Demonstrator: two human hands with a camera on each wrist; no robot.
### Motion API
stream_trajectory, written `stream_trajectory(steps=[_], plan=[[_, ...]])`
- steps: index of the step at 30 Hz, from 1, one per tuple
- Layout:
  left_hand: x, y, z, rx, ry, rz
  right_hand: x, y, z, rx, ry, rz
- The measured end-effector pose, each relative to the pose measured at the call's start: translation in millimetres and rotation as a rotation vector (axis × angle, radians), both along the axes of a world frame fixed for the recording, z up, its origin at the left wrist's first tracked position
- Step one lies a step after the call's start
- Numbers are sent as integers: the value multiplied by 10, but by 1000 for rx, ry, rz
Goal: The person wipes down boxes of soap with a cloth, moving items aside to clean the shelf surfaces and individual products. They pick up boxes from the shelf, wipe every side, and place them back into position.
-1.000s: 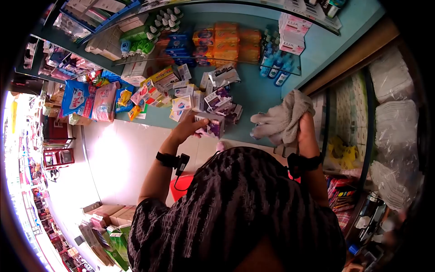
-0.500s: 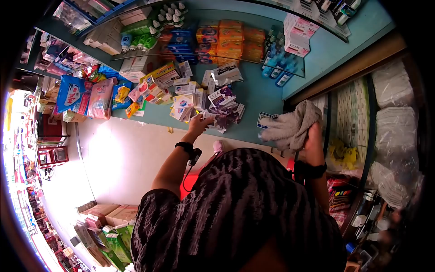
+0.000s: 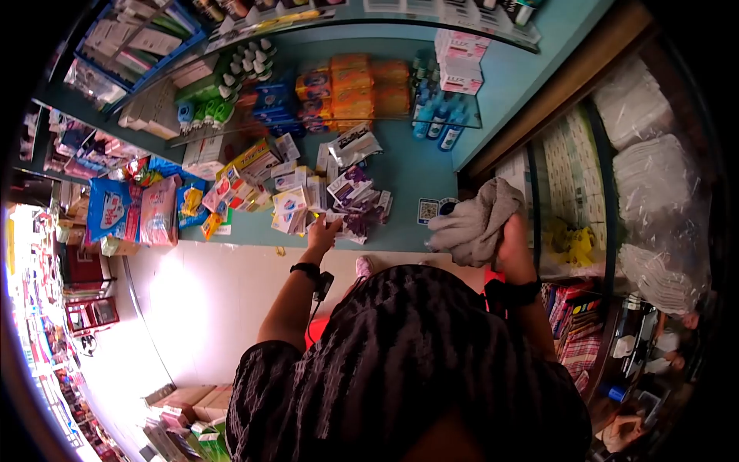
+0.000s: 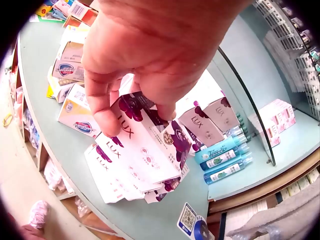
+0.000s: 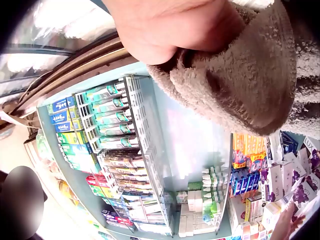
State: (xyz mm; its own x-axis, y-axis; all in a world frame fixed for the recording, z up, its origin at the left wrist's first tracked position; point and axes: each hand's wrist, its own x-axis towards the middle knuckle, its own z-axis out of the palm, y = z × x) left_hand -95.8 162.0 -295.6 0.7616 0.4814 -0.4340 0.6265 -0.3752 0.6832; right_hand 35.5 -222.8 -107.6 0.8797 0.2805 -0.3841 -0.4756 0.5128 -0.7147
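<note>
- Your left hand (image 4: pixel 145 55) holds narrow: thumb and fingers seem to pinch the upper end of one purple-and-white LUX box (image 4: pixel 132 137).
- Your right hand (image 5: pixel 175 30) grips a bunched grey cloth (image 5: pixel 240 75); its fingertips are hidden, so how tightly they close you cannot tell from here.
- This LUX box lies in the loose pile on the teal shelf (image 4: pixel 150 220), near the front edge, with other LUX boxes (image 4: pixel 102 170) fanned just beside it.
- The step in hand seems to be handling this one box, so please set thumb and fingers on opposite faces and press only lightly; thin carton probably dents easily.
- It is better to free it slowly, because the neighbouring boxes touch and overlap, and one of them may slide toward the edge.
- Give attention also to the shield-logo boxes (image 4: pixel 82 110) near your fingers; your knuckles could push them.
- On the other side, leave room for the blue bottles (image 4: pixel 227 165) and the edge of the glass pane (image 4: pixel 250 105).
- Hold the cloth gathered, since its loose folds hang near the QR card (image 3: pixel 428 210) and could drag it.
</note>
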Motion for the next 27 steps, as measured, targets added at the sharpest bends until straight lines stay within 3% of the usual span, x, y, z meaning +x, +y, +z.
stream_trajectory(steps=[2, 3, 7, 10, 14, 20, 27], plan=[[-41, 14, -6, 74, -17, 16, 6, -34, -20, 51, 50, 11], [-94, 154, -360, 152, -105, 36, 14, -51, -26, 77, 75, 19], [-215, 187, 13, 273, -172, 99, 23, -101, -5, 83, 37, -17], [-171, 102, 529, 40, -211, 174, 56, -191, -132, 133, 62, 4], [112, -167, 1143, -88, -413, 99, 22, -250, -104, 198, 77, 39], [1037, -701, 1848, -270, -496, -108, 124, -377, -121, 244, 90, 35], [2087, -1148, 1857, -276, -480, -344, 87, -717, -187, 298, 12, 97]])
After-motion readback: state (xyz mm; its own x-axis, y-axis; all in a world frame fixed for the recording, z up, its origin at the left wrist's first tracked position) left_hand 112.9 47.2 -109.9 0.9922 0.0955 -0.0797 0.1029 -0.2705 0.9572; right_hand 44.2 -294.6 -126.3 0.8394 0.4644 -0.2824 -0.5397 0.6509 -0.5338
